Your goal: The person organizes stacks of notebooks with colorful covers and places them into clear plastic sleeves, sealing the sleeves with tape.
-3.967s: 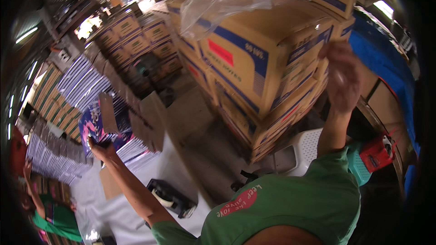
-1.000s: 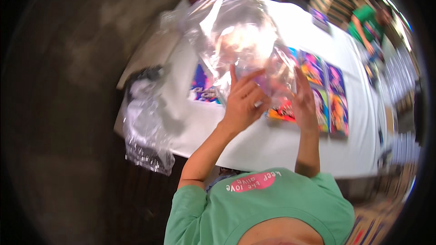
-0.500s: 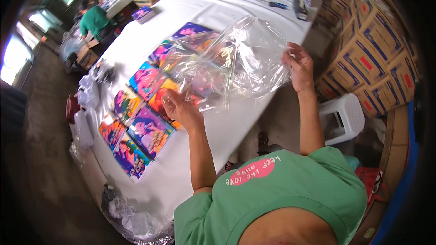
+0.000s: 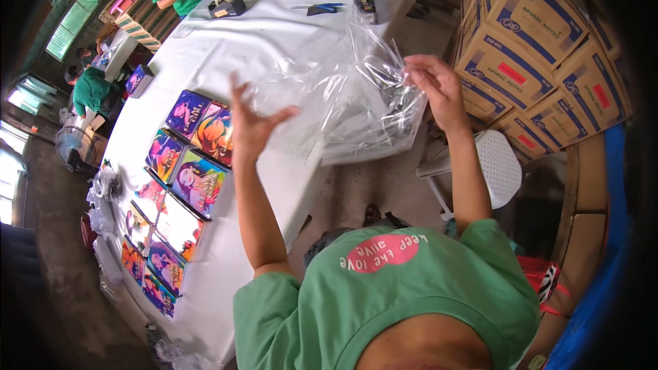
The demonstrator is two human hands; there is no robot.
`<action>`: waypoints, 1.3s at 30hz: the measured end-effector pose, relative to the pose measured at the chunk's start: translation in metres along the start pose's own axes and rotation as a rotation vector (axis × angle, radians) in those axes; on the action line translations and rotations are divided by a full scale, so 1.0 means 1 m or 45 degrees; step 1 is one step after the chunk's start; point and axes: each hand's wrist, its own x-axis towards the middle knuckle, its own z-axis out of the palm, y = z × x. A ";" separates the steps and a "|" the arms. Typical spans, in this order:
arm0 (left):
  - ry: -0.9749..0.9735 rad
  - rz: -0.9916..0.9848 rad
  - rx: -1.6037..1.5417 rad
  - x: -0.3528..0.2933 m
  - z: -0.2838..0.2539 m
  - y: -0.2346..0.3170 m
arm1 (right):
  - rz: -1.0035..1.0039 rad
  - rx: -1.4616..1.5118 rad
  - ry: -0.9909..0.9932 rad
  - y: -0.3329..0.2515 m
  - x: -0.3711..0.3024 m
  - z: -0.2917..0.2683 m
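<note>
Plastic [image 4: 360, 113] moved off the books [image 4: 197, 182], already in rows on the tabletop [image 4: 274, 38]; the right hand [image 4: 442, 92] still pinched it, and the left hand [image 4: 252, 127] spread wide, seemingly empty.

A white stool [image 4: 499, 168] stands near stacked brown cartons [image 4: 510, 68]; two black tape dispensers [image 4: 235, 7] flank a blue-handled tool [image 4: 324, 9] on the white-covered surface [image 4: 240, 44]; a fan [image 4: 74, 144] stands far left

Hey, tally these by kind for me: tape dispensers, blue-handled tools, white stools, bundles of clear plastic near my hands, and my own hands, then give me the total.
Tape dispensers: 2
Blue-handled tool: 1
White stool: 1
Clear plastic bundle: 1
Your hands, left hand and right hand: 2
Total: 7
</note>
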 end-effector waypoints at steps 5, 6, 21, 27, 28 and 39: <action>-0.336 -0.012 0.564 0.069 0.016 0.005 | -0.168 -0.273 -0.172 -0.014 0.086 -0.081; -0.344 0.010 0.362 0.091 0.000 0.001 | -0.166 -0.275 -0.125 -0.018 0.103 -0.108; 0.375 -0.281 1.695 0.183 0.033 -0.158 | 0.114 -0.662 -0.817 0.307 0.362 0.048; -0.429 0.178 0.859 0.175 0.170 -0.184 | 0.050 -0.854 -1.315 0.403 0.423 0.135; -0.541 0.075 0.919 0.175 0.185 -0.199 | -0.106 -0.870 -1.159 0.410 0.425 0.145; -0.551 -0.201 1.231 0.182 0.214 -0.260 | 0.604 -1.407 -0.489 0.409 0.288 0.003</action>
